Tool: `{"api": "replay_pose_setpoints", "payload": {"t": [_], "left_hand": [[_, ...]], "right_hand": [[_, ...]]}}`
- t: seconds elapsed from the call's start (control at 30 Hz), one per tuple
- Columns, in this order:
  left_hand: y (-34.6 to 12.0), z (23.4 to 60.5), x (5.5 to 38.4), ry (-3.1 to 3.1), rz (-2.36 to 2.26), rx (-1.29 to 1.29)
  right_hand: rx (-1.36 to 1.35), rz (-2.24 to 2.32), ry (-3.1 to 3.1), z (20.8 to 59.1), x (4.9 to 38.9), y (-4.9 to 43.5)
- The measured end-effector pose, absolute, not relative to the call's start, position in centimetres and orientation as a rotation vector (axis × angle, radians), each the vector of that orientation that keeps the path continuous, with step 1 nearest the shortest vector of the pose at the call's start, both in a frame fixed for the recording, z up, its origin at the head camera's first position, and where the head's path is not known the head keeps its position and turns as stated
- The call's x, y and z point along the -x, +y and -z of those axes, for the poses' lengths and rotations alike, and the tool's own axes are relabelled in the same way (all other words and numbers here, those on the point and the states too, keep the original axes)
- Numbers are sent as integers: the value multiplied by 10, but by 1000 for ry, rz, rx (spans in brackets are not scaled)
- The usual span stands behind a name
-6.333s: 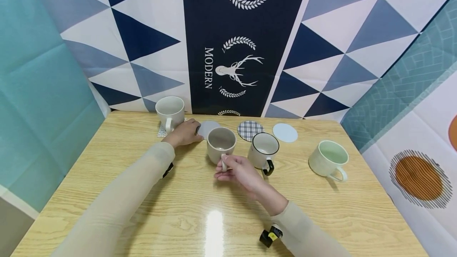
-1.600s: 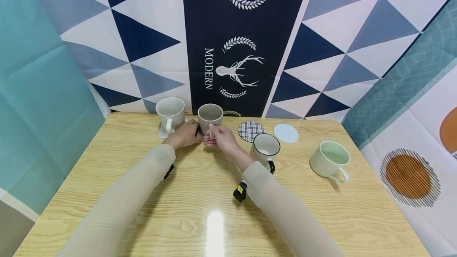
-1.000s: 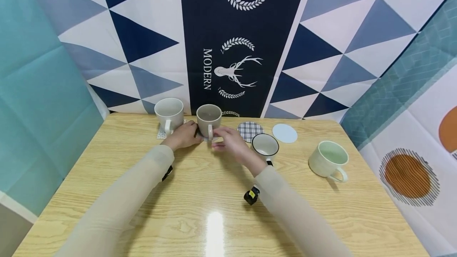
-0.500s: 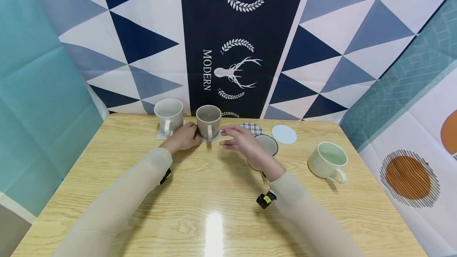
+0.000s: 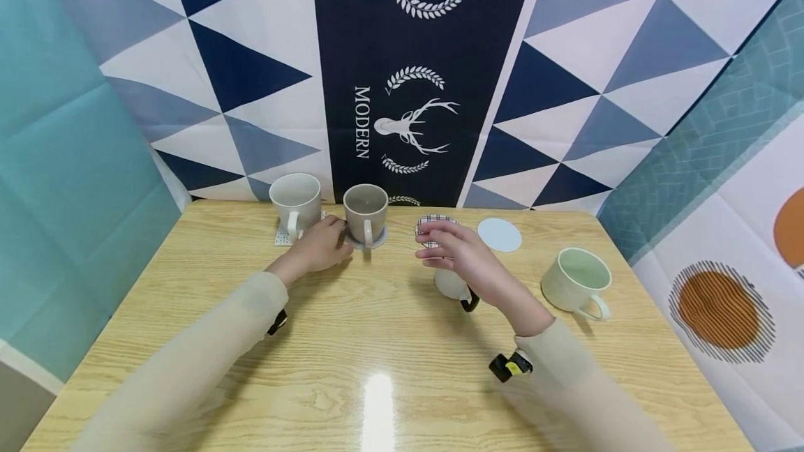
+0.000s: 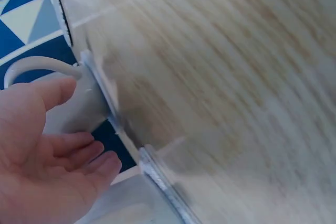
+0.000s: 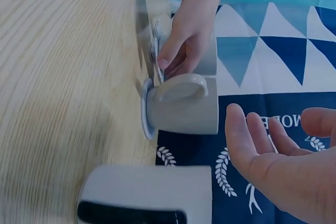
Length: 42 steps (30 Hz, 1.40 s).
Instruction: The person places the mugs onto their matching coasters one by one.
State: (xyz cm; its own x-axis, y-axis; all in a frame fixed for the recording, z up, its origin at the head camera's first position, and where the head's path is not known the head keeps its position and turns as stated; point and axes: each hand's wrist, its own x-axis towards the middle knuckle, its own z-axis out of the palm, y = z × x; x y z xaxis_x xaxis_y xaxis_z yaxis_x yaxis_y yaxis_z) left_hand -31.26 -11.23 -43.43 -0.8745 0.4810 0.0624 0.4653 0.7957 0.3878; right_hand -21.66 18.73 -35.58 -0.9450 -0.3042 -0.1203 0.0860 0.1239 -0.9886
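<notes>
My left hand (image 5: 319, 246) lies low on the table between a white mug (image 5: 296, 201) on a square speckled coaster (image 5: 282, 234) and a grey mug (image 5: 365, 206). Its fingers are loosely bent and hold nothing in the left wrist view. The grey mug stands upright on a round grey coaster (image 5: 380, 237), handle toward me. My right hand (image 5: 467, 257) hovers over a white mug with a black handle (image 5: 451, 284), fingers apart and holding nothing; it hides that mug's rim. Behind this mug lies a round plaid coaster (image 5: 429, 221), partly covered by the fingers.
A round pale-blue coaster (image 5: 500, 235) lies at the back right of the wooden table (image 5: 314, 368). Farther right stands a pale green mug (image 5: 576, 280), its handle pointing to the front right. Patterned cloth (image 5: 408, 75) hangs right behind the table's back edge.
The grey mug moved back and left onto the round grey coaster. My right hand released its handle and moved right, over the black-handled mug. My left hand drew back slightly to the left.
</notes>
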Motion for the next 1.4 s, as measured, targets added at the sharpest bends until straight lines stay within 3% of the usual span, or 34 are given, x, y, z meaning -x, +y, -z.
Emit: {"api": "replay_pose_setpoints", "payload": {"t": [0.47,1.4], "left_hand": [[-114,403,296,2997,-706,-689],[-66,374,273,3010,-854,-884]], "right_hand": [[256,1896,2167,349,198,224],[173,1879,2282,347,173,277]]}}
